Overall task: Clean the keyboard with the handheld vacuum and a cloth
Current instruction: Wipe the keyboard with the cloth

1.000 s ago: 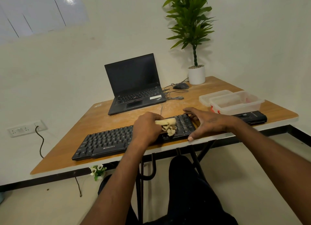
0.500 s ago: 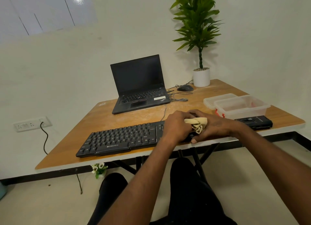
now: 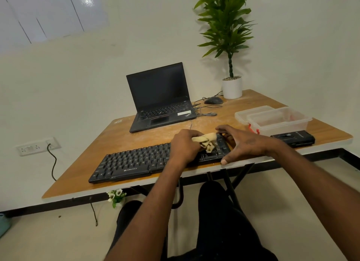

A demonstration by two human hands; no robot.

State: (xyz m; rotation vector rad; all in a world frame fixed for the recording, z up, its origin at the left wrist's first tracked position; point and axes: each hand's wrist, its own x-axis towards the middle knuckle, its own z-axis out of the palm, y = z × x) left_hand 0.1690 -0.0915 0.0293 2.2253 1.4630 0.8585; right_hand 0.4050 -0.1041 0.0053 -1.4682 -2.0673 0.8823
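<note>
Keyboard: a long black plastic keyboard (image 3: 148,161) is laid along the near edge of the orange-brown wooden desk (image 3: 120,138), at centre frame, within easy reach of both arms.
Cloth: a crumpled pale-yellow cloth (image 3: 206,141) is pressed onto the keys at the keyboard's right end, just right of centre frame.
Left hand: the left hand (image 3: 185,145) is closed around the cloth, fingers curled together on it, judged to be so that the wad can be rubbed across the keys.
Right hand: the right hand (image 3: 243,143) is spread over the keyboard's right end, fingers apart, thumb tip set on the desk's front edge; nothing is gripped, and the board is judged to be steadied against sliding.
Vacuum: a flat black handheld device (image 3: 293,139), probably the vacuum, is left lying at right of frame, untouched, just in front of the clear plastic tubs (image 3: 276,120).
Step in hand: the wiping stage is judged to be under way.
Change from half a second earlier: the right hand, then tucked close behind the cloth, is now opened wider, so more right-end keys are seen; the cloth is kept at the same end.
</note>
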